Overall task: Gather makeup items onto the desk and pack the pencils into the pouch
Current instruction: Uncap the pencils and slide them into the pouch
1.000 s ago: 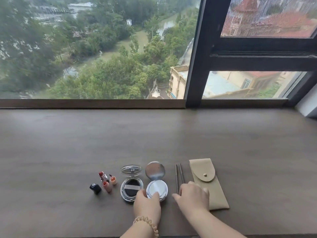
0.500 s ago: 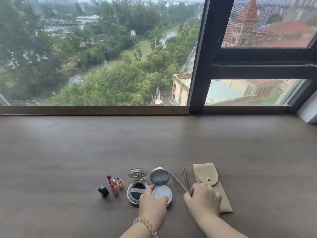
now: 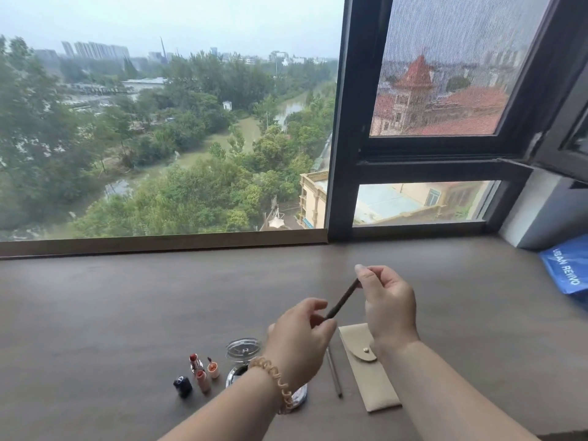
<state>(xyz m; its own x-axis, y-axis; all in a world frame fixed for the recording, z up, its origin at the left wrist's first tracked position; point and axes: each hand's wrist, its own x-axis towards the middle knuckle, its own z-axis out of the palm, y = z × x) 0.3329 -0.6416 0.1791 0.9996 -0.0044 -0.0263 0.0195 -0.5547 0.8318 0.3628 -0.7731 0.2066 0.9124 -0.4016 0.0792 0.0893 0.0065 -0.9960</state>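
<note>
above the desk (image 3: 127, 313), left hand (image 3: 299, 338) and right hand (image 3: 388, 307) pinch one pencil (image 3: 343, 299).

Both forearms reach forward, held above the pouch (image 3: 369, 386). The left hand (image 3: 299, 342) (a beaded bracelet (image 3: 280, 381) circles its wrist) hangs just left of the pouch, thumb and fingers pinching the lower end of a pencil (image 3: 342, 300). The right hand (image 3: 389, 308), over the pouch's far end, pinches the upper end with curled fingers.

the left hand (image 3: 297, 340) and wrist hide most of both compacts (image 3: 243, 350); the blue bag (image 3: 568, 265) is cut off at the right edge.
</note>
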